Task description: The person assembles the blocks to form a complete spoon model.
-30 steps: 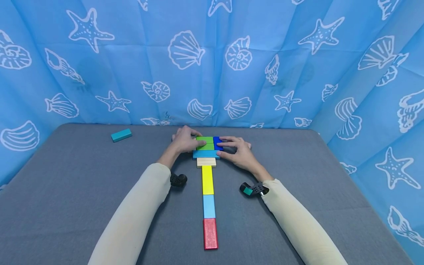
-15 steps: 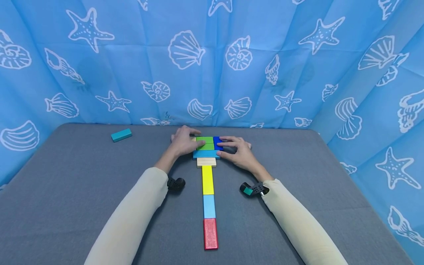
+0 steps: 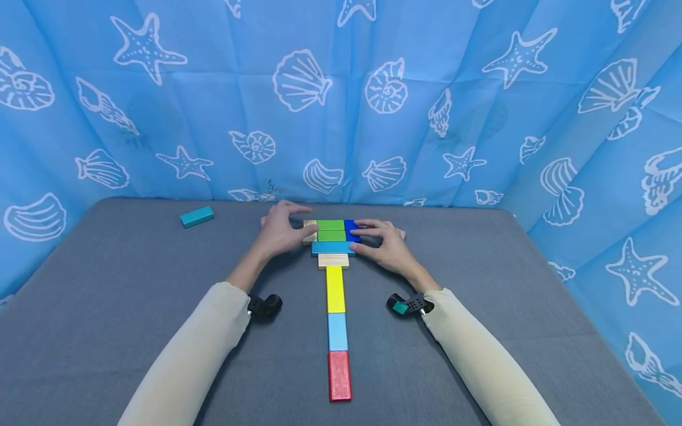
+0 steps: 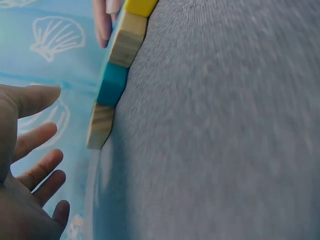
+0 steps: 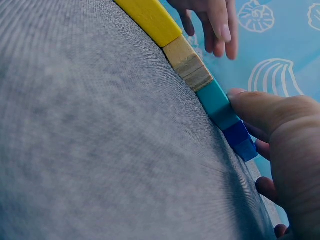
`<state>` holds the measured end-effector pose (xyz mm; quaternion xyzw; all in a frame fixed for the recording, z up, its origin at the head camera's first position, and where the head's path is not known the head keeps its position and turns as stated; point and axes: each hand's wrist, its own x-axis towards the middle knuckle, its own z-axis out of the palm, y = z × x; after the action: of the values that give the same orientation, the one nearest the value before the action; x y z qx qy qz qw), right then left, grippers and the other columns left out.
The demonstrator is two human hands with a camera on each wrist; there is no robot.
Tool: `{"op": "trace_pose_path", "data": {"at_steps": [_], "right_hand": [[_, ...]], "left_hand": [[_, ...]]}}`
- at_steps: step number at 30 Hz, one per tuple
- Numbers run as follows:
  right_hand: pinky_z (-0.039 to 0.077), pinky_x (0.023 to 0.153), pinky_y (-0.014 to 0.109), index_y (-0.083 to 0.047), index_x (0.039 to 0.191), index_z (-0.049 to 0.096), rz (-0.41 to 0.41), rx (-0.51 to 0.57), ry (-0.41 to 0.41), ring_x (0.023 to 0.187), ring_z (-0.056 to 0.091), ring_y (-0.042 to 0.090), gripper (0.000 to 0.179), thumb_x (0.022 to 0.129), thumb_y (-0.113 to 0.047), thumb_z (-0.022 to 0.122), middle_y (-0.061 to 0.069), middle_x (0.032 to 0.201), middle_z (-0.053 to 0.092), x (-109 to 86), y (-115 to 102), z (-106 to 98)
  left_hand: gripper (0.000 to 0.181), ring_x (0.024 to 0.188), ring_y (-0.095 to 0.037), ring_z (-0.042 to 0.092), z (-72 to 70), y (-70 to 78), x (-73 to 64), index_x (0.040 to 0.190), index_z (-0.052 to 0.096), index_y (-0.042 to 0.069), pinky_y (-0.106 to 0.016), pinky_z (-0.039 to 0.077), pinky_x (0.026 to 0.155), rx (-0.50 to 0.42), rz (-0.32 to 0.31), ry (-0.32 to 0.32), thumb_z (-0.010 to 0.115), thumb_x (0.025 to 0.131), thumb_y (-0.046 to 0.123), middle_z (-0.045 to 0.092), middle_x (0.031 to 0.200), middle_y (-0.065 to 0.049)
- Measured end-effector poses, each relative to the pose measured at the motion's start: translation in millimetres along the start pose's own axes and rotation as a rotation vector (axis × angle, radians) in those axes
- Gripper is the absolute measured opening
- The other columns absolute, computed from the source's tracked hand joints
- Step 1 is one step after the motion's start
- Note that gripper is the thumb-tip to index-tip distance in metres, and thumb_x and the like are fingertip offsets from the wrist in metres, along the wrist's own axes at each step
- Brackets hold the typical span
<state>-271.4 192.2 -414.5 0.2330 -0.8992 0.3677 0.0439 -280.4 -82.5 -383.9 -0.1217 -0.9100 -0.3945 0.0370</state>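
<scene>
Flat wooden blocks form a T-like shape on the grey cloth. Two green blocks (image 3: 330, 225) lie at its head, between a plain wood block (image 3: 309, 238) on the left and a dark blue block (image 3: 350, 225) on the right. Below them lies a teal-blue block (image 3: 331, 248) crosswise. My left hand (image 3: 278, 229) hovers just left of the plain block, fingers spread and holding nothing; the left wrist view shows it apart from the blocks. My right hand (image 3: 388, 245) rests its fingers on the dark blue block, its thumb at the teal-blue block's right end.
Another plain block (image 3: 333, 261) tops a stem of yellow (image 3: 334, 290), light blue (image 3: 337, 332) and red (image 3: 339, 376) blocks. A loose teal block (image 3: 197, 216) lies at the far left. Behind the table (image 3: 447, 231) hangs a blue curtain (image 3: 341, 118).
My left hand has drawn back to the left from the green blocks, uncovering the plain wood block. The right hand keeps its place.
</scene>
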Motion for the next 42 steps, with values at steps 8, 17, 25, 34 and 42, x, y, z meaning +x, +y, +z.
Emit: {"op": "trace_pose_path", "data": {"at_steps": [8, 17, 25, 34, 42], "right_hand": [[0.012, 0.106, 0.062, -0.011, 0.129, 0.071, -0.004, 0.001, 0.002, 0.134, 0.040, 0.033, 0.041, 0.092, -0.028, 0.077, 0.007, 0.147, 0.055, -0.9, -0.8, -0.7], [0.013, 0.105, 0.062, -0.011, 0.129, 0.071, -0.002, 0.003, 0.002, 0.134, 0.041, 0.033, 0.041, 0.092, -0.028, 0.077, 0.007, 0.147, 0.055, -1.0, 0.9, -0.9], [0.013, 0.106, 0.062, -0.012, 0.129, 0.071, 0.006, 0.002, -0.004, 0.135, 0.040, 0.032, 0.041, 0.092, -0.029, 0.077, 0.006, 0.147, 0.055, -0.4, 0.7, -0.2], [0.013, 0.106, 0.061, -0.011, 0.130, 0.070, 0.004, 0.008, -0.005, 0.136, 0.040, 0.032, 0.042, 0.092, -0.028, 0.077, 0.006, 0.147, 0.055, -1.4, -1.8, -1.2], [0.013, 0.106, 0.062, -0.011, 0.129, 0.071, -0.004, 0.005, -0.001, 0.135, 0.040, 0.033, 0.042, 0.092, -0.027, 0.078, 0.007, 0.147, 0.055, -1.8, -2.0, -1.2]], "left_hand": [[0.047, 0.143, -0.040, 0.032, -21.7, -13.0, -12.9, 0.133, 0.067, 0.009, -0.069, 0.018, 0.108, -0.035, 0.009, 0.057, 0.073, 0.092, 0.032, 0.045, 0.147, -0.021], [0.049, 0.141, -0.044, 0.035, -42.2, -34.6, -23.6, 0.136, 0.064, 0.007, -0.074, 0.011, 0.109, -0.036, -0.015, 0.093, 0.073, 0.094, 0.031, 0.044, 0.148, -0.022], [0.051, 0.136, -0.045, 0.039, -53.8, -44.5, -30.5, 0.137, 0.062, 0.006, -0.067, 0.026, 0.109, -0.065, -0.025, 0.131, 0.073, 0.094, 0.030, 0.046, 0.143, -0.023], [0.052, 0.137, -0.046, 0.037, -63.8, -49.4, -33.6, 0.139, 0.061, 0.005, -0.066, 0.029, 0.107, -0.070, -0.028, 0.147, 0.073, 0.095, 0.031, 0.043, 0.145, -0.024], [0.052, 0.138, -0.047, 0.036, -70.4, -54.1, -36.6, 0.140, 0.059, 0.005, -0.069, 0.021, 0.108, -0.040, -0.045, 0.176, 0.072, 0.096, 0.029, 0.043, 0.145, -0.025]]}}
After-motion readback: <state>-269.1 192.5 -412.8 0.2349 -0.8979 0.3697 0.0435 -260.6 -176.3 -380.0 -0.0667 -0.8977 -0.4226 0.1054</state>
